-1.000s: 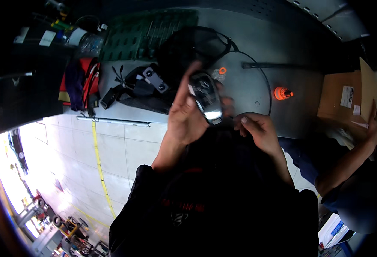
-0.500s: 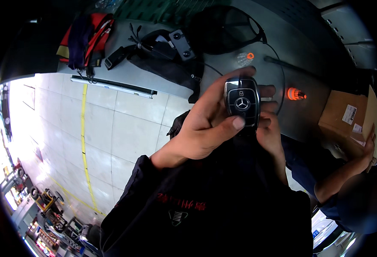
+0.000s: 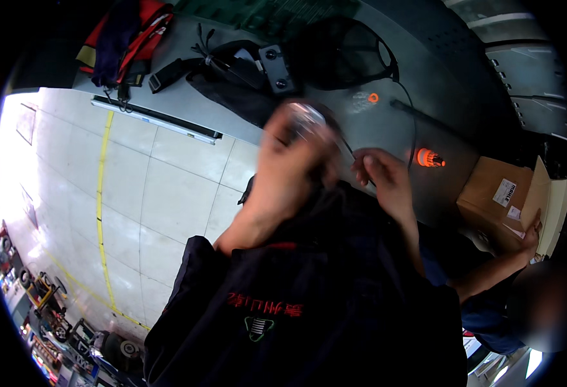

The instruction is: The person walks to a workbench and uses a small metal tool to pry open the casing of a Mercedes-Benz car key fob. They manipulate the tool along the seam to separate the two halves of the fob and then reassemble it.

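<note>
My left hand [image 3: 283,168] is smeared by motion and raised over the front edge of the bench. Its fingers are closed around the dark, silver-trimmed car key fob [image 3: 308,116], which is also blurred. To the right, my right hand [image 3: 387,174] is pinched, its fingertips closed at a thin dark rod-like piece [image 3: 348,148]. This piece slants between the two hands; whether it joins the fob is hidden. Both hands are apart from each other, above my dark work jacket.
On the bench lie a black mesh-like object [image 3: 354,55], a grey controller-like device [image 3: 276,68], a black bag [image 3: 228,97], an orange screwdriver-bit holder [image 3: 429,158] and red-black straps [image 3: 125,45]. At right, a co-worker's hand [image 3: 530,238] touches an open cardboard box [image 3: 483,190].
My left hand has swung left with the key fob and turned it, so its button face no longer shows. My right hand has come away from behind the fob. The view has shifted slightly.
</note>
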Action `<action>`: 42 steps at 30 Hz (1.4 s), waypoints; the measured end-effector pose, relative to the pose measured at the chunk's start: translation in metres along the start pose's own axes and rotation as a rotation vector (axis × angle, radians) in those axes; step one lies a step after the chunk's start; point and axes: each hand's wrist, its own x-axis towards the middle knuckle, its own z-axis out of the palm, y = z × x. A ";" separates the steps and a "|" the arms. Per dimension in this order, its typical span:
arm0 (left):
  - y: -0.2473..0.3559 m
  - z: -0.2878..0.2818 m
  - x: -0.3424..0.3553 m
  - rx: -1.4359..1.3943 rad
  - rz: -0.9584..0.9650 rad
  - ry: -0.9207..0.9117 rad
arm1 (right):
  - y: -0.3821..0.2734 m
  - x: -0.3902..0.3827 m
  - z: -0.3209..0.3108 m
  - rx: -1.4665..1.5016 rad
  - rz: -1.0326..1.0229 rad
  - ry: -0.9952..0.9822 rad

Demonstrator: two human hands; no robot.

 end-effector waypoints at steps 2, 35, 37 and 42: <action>-0.002 -0.003 0.010 0.264 0.041 0.064 | 0.011 0.016 -0.014 0.050 0.030 0.077; -0.016 0.025 0.018 0.042 -0.126 -0.419 | -0.084 0.013 -0.011 -0.119 -0.130 0.127; -0.020 0.023 0.019 0.069 -0.048 -0.426 | -0.085 0.009 -0.012 -0.150 -0.212 0.134; -0.012 0.026 0.021 0.179 -0.054 -0.463 | -0.110 0.005 -0.013 -0.240 -0.343 0.115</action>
